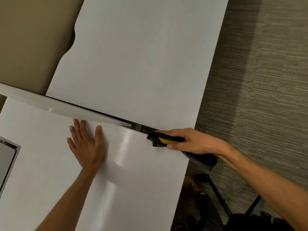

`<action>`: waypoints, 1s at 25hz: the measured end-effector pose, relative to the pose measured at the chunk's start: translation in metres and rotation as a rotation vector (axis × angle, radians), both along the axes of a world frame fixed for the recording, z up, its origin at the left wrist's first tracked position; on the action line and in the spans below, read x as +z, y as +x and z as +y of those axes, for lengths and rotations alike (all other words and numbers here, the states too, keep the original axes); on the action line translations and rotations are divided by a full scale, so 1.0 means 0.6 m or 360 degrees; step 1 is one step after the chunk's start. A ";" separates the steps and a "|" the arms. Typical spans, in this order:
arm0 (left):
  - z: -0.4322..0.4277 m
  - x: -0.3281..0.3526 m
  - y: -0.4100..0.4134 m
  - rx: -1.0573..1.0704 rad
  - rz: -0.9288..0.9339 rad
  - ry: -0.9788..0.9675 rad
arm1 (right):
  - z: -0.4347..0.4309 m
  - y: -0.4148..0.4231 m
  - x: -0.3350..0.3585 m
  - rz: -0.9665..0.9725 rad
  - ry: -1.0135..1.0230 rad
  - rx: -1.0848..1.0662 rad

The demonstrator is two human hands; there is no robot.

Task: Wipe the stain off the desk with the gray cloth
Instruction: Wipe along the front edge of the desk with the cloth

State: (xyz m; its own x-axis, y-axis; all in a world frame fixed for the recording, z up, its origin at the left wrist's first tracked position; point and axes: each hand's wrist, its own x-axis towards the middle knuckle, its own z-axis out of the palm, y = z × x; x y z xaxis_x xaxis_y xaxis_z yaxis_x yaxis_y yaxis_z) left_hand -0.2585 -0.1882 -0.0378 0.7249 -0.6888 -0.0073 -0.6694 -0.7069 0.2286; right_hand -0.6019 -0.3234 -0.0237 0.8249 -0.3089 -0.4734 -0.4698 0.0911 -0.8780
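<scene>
My right hand [188, 141] grips a dark gray cloth [202, 159] at the right edge of the white desk [136, 172], close to the gap between two desk tops. Something yellow [164, 140] shows inside the bunched cloth under my fingers. Part of the cloth hangs over the desk edge below my wrist. My left hand [86, 144] lies flat on the desk, fingers spread, to the left of the cloth. I cannot make out a stain on the surface.
A low white divider [66, 110] runs along the gap between this desk and a second white desk [133, 64] beyond. A gray recessed panel [8, 157] sits at the left edge. Carpet [258, 80] lies to the right, with chair legs [218, 194] near the bottom right.
</scene>
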 end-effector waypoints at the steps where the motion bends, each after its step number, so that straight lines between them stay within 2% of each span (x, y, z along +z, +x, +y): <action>1: 0.001 0.000 0.000 -0.0001 0.0002 -0.0002 | 0.003 -0.009 0.001 0.0005 -0.0013 -0.0011; 15: -0.002 0.002 -0.002 0.0023 0.0020 0.0010 | 0.057 -0.148 -0.009 -0.0058 -0.0144 -0.0194; 22: -0.005 0.008 -0.010 0.0036 0.0041 0.0031 | 0.091 -0.208 -0.004 -0.0096 -0.0084 -0.0256; 25: -0.006 0.009 -0.009 0.0041 0.0032 0.0057 | 0.121 -0.230 0.001 -0.0189 0.0089 -0.0582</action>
